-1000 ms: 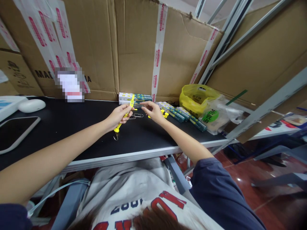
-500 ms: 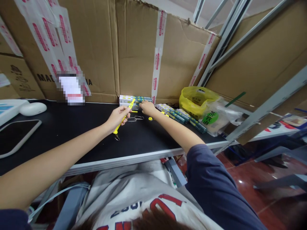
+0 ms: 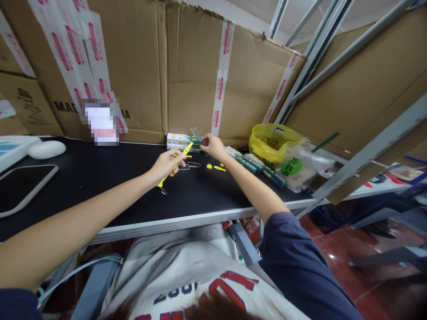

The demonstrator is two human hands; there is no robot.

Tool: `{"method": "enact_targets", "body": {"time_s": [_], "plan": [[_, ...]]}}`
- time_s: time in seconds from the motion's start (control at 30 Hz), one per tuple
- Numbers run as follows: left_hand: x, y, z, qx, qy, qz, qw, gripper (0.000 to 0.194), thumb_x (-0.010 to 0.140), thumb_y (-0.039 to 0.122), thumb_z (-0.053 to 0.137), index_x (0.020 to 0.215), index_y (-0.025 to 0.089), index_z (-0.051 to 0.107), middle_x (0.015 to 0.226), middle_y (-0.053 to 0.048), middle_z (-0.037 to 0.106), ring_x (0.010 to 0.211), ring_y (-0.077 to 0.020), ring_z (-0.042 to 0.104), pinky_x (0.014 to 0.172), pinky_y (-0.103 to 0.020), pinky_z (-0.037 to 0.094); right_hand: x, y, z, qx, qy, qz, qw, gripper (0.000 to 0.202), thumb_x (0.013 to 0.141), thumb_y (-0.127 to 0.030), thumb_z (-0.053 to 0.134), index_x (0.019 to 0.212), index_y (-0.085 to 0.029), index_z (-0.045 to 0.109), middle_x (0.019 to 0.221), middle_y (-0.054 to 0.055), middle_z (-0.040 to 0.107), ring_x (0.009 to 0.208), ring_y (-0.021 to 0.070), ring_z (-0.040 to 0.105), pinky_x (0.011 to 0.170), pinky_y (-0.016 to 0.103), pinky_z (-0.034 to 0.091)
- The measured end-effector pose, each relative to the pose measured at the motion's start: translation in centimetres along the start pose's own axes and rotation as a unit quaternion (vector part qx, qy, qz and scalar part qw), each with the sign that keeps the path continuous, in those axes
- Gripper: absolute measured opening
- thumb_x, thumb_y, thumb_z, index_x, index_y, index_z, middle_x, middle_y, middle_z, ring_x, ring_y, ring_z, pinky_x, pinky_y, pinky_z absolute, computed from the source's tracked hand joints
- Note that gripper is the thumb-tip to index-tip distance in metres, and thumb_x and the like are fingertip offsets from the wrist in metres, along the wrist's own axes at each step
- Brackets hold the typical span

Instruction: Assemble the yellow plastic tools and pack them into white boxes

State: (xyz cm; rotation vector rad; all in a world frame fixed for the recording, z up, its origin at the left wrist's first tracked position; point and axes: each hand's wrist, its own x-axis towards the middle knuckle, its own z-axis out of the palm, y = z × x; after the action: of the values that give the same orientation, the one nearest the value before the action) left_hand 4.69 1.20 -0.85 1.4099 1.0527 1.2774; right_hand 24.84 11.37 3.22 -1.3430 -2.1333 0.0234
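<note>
My left hand (image 3: 167,166) is closed around a slim yellow plastic stick (image 3: 188,148), which slants up and away; a small metal hook (image 3: 164,191) hangs at its lower end. At the back of the desk, my right hand (image 3: 214,146) is pinched beside a white-and-green box (image 3: 180,141). A bit of clear plastic (image 3: 196,131) shows by its fingertips, though whether they grip it or the box is unclear. Between the hands lie bent metal wire (image 3: 194,165), a round yellow piece (image 3: 209,166) and a small flat yellow piece (image 3: 219,168).
More green-and-white boxes (image 3: 247,161) lie to the right, before a yellow plastic bag (image 3: 276,142) and a clear bag (image 3: 295,171). A phone (image 3: 25,189) and a white rounded case (image 3: 46,150) sit at left. Cardboard (image 3: 193,66) walls the back; a metal post (image 3: 353,164) stands right.
My right hand has lifted slightly and shifted right, and clear plastic now shows by its fingers. My left hand has moved slightly right, still holding the yellow stick.
</note>
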Motion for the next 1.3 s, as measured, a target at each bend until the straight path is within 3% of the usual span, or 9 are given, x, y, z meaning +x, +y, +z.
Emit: {"method": "enact_targets", "body": {"time_s": [0.07,0.13,0.2,0.3,0.7,1.03,1.3], "plan": [[-0.1,-0.1,0.1,0.026,-0.013,0.001,1.0,0.028,0.079,0.041,0.071,0.083,0.016,0.058,0.067,0.001,0.063,0.037,-0.004,0.044,0.033,-0.016,0.03,-1.1,0.0,-1.0,0.233,0.027,0.056,0.97,0.015,0.085,-0.022,0.063,0.095,-0.017,0.053,0.093,0.006,0.069,0.083,0.0177,0.07,0.074,0.032,0.059],[-0.2,-0.2,0.2,0.049,-0.025,0.003,0.998,0.028,0.079,0.041,0.07,0.083,0.017,0.058,0.067,0.001,0.064,0.037,-0.0043,0.044,0.033,-0.016,0.03,-2.2,-0.1,-1.5,0.424,0.024,0.091,0.901,0.015,0.09,-0.029,0.058,0.095,-0.019,0.049,0.092,0.004,0.068,0.078,0.0159,0.071,0.064,0.029,0.06],[-0.3,-0.2,0.3,0.067,-0.035,0.006,0.997,0.028,0.08,0.042,0.069,0.083,0.017,0.058,0.068,0.0,0.065,0.037,-0.0043,0.043,0.033,-0.016,0.03,-3.2,-0.4,-1.5,0.521,0.002,0.109,0.847,0.015,0.092,-0.03,0.057,0.095,-0.02,0.047,0.089,0.003,0.069,0.078,0.0157,0.073,0.059,0.026,0.061],[-0.4,0.0,0.3,0.083,-0.04,0.009,0.996,0.027,0.08,0.042,0.068,0.083,0.017,0.058,0.067,0.0,0.065,0.037,-0.0045,0.042,0.032,-0.016,0.03,-3.9,-0.8,-1.2,0.568,-0.02,0.107,0.816,0.014,0.092,-0.028,0.056,0.094,-0.021,0.045,0.09,0.003,0.069,0.079,0.0157,0.074,0.056,0.024,0.061],[-0.2,-0.4,0.1,0.1,-0.054,0.019,0.993,0.029,0.08,0.044,0.067,0.084,0.017,0.058,0.067,0.001,0.065,0.037,-0.0048,0.043,0.033,-0.016,0.03,-3.8,-0.8,-1.8,0.584,0.011,0.104,0.805,0.018,0.097,-0.035,0.049,0.096,-0.024,0.035,0.083,-0.003,0.059,0.063,0.0119,0.07,0.048,0.024,0.06],[-0.4,-0.1,0.2,0.081,-0.068,0.02,0.994,0.029,0.082,0.045,0.067,0.086,0.018,0.057,0.065,0.001,0.063,0.035,-0.0047,0.042,0.032,-0.016,0.029,-4.9,-2.7,-0.5,0.577,-0.052,0.087,0.81,0.014,0.098,-0.034,0.05,0.1,-0.022,0.042,0.087,-0.002,0.061,0.063,0.0111,0.07,0.05,0.025,0.061],[-0.5,0.3,0.8,0.027,-0.086,-0.031,0.995,0.017,0.087,0.031,0.06,0.082,0.02,0.048,0.055,0.003,0.061,0.032,-0.0025,0.029,0.034,-0.014,0.017,-5.7,-3.8,0.0,0.569,-0.088,0.08,0.814,0.019,0.099,-0.038,0.052,0.104,-0.02,0.047,0.087,0.0,0.063,0.067,0.011,0.072,0.053,0.022,0.062]]}}
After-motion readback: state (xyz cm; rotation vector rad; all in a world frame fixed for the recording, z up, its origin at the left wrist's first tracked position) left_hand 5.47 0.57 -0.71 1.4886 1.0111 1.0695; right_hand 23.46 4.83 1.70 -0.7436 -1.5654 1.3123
